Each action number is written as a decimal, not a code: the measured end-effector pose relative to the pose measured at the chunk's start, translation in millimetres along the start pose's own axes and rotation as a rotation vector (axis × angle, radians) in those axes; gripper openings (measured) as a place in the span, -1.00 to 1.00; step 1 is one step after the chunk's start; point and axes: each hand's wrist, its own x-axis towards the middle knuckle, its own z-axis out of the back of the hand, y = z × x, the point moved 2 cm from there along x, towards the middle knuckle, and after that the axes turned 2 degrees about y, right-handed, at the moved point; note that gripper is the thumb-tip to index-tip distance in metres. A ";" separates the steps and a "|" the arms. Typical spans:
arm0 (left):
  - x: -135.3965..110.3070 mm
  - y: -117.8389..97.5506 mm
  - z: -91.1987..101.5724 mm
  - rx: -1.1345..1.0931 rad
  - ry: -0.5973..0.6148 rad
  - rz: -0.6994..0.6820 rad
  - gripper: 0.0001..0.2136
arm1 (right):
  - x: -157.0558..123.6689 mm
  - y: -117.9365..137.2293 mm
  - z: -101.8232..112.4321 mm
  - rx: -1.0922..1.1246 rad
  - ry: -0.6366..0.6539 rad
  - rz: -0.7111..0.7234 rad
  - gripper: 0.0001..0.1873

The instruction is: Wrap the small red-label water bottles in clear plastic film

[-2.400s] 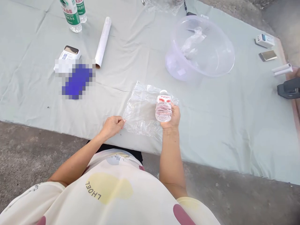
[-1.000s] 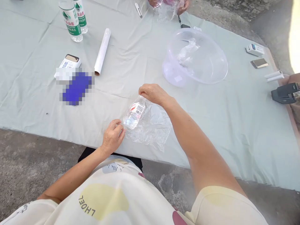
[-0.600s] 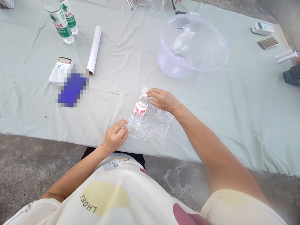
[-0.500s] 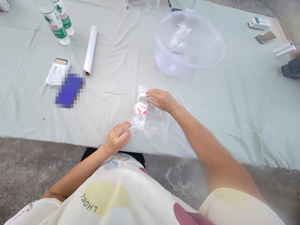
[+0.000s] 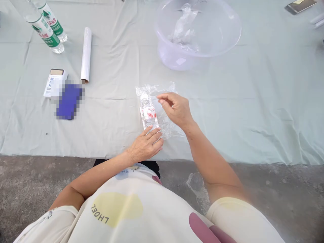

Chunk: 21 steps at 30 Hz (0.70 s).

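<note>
A small clear bottle [image 5: 149,114] with a white cap and a red-and-white label lies on its side on a crumpled sheet of clear plastic film [image 5: 169,125]. The film spreads out beyond the cap and to the right of the bottle. My left hand [image 5: 145,143] rests over the bottle's base, fingers stretched out and slightly apart. Just right of the cap, my right hand [image 5: 176,108] is raised, thumb and forefinger pinched together. Whether a bit of film is between those fingertips is too fine to make out.
Beyond the film stands a translucent basin [image 5: 174,60] holding crumpled plastic. To the left are a white roll [image 5: 86,55], a white device [image 5: 54,82], a blurred blue item [image 5: 69,102] and two green-labelled water bottles [image 5: 48,35]. A phone [image 5: 300,5] lies far right.
My left hand has moved right onto the bottle's base. The right hand has left the cap, its fingers now pinched. More film shows spread beyond the cap. The view has shifted.
</note>
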 end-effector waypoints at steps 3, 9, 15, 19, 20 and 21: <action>13.2 -1.5 -8.9 0.010 0.054 -0.021 -0.80 | -32.2 24.3 -8.7 0.053 0.197 0.013 -0.76; 29.5 -13.0 -14.8 -0.144 0.009 -0.222 -0.86 | -56.9 6.7 -16.4 -0.046 0.148 -0.235 -0.62; 14.6 -14.6 1.1 -0.276 -0.210 -0.062 -0.77 | -61.8 -4.7 -8.3 -0.040 0.115 -0.346 -0.41; 8.8 3.5 5.3 -0.221 -0.259 0.271 -0.79 | -69.9 -19.9 -2.8 0.059 0.036 -0.399 -0.49; 8.9 9.0 5.2 -0.203 -0.258 0.346 -0.80 | -72.6 -26.8 -0.2 0.055 -0.004 -0.400 -0.51; 9.6 14.3 4.4 -0.190 -0.248 0.406 -0.81 | -75.6 -34.6 3.0 0.028 -0.058 -0.399 -0.54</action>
